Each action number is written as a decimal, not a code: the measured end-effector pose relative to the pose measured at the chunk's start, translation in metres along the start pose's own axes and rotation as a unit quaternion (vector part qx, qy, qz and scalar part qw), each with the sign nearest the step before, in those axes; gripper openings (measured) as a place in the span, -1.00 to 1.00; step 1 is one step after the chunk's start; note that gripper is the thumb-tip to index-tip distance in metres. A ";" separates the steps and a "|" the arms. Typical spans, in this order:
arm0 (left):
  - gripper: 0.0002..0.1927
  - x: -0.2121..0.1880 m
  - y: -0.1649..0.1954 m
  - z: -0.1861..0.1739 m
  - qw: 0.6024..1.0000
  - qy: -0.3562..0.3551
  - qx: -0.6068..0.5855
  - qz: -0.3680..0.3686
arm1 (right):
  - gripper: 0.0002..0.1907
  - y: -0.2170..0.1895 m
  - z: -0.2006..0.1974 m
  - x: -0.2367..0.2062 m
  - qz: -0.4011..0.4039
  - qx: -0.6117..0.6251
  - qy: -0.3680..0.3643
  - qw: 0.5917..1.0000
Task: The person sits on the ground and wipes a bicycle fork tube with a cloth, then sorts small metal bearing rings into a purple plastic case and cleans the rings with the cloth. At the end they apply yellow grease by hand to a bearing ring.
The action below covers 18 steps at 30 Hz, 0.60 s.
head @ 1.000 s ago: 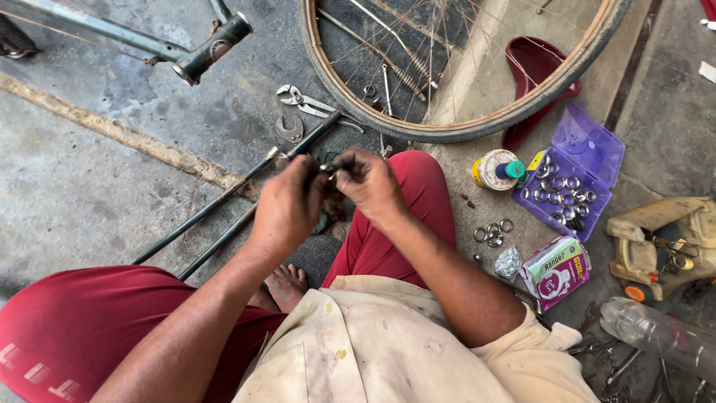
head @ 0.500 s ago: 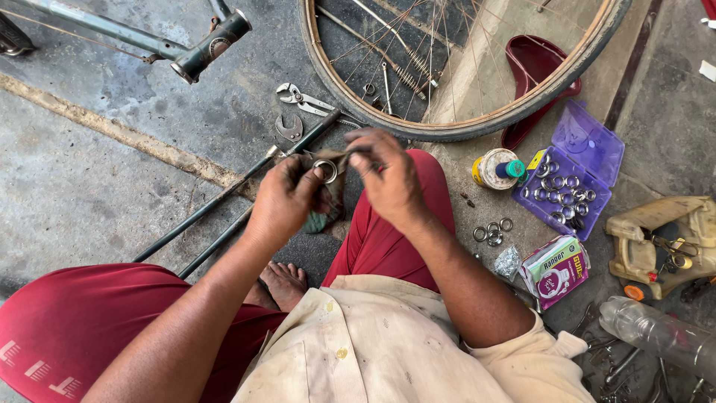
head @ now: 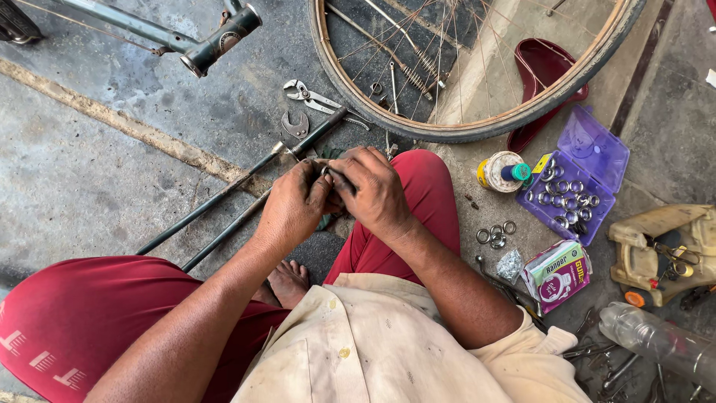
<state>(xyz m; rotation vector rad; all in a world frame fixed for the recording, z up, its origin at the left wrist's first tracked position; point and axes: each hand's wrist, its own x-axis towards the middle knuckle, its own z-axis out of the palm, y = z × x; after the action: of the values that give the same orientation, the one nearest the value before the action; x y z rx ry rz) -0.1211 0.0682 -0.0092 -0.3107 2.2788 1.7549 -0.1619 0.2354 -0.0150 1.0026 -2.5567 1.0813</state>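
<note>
Hands meet over the right knee, fingers pinched together on a small metal part (head: 328,173) at the near end of a dark bicycle fork. Left hand (head: 294,205) is curled narrow, thumb and fingertips closed on the part from the left. Right hand (head: 373,190) is also narrow, its fingers pressing on the same spot from the right. The part itself is mostly hidden by the fingers; cannot tell whether it is a ring, nut or cup.

Fork legs (head: 224,213) run as two thin dark rods from the hands down toward the left across the concrete floor (head: 97,172). The end being worked sits just above the red trouser leg (head: 418,186).

Step in hand, as judged: seating or turning a small fitting onto the fork end by hand, fine finger work, no tool in use.

Nearby on the floor: pliers (head: 317,97) and a small flat wrench (head: 295,127) just beyond the hands, close to the rim of a spoked wheel (head: 462,130). To the right, an open purple box (head: 578,175) of steel rings, a few loose rings (head: 496,235) in front of it, a small round tin (head: 501,172), and a printed packet (head: 558,272). Bicycle frame tube (head: 216,37) lies at the far left.

Next move, as judged: needs the fork held steady by one hand while the other aligns the fitting square; if finger force is not enough, wrench and pliers lie within reach.
</note>
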 end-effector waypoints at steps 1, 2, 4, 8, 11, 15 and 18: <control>-0.75 0.000 0.000 0.000 1.000 -0.002 -0.014 -0.012 | -0.77 0.001 0.001 -0.001 -0.001 0.007 0.003 1.000; -0.75 0.000 0.000 0.000 1.000 0.000 0.015 0.008 | -0.77 0.001 0.001 -0.001 -0.003 0.015 0.006 1.000; -0.77 -0.002 0.000 -0.001 0.996 0.004 0.074 0.047 | -0.78 0.003 0.001 0.000 0.019 0.027 -0.003 0.999; -0.77 -0.005 -0.002 -0.003 0.967 0.020 0.180 0.177 | -0.67 0.012 -0.008 0.007 0.087 0.096 -0.063 0.990; -0.77 -0.005 -0.001 -0.004 0.964 0.009 0.206 0.169 | -0.75 0.015 -0.016 0.011 0.080 0.096 -0.102 0.987; -0.81 -0.003 0.001 -0.005 0.981 -0.019 0.141 0.130 | -0.86 0.010 -0.012 0.007 0.120 0.086 -0.068 0.987; -0.83 -0.001 -0.001 -0.006 0.976 -0.018 0.172 0.130 | -0.83 0.003 -0.005 0.002 0.112 0.071 -0.016 0.991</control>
<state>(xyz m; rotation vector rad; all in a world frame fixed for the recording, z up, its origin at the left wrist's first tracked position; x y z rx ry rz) -0.1203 0.0624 -0.0081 0.0892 2.6341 1.4145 -0.1657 0.2392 -0.0125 0.7801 -2.7006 1.3328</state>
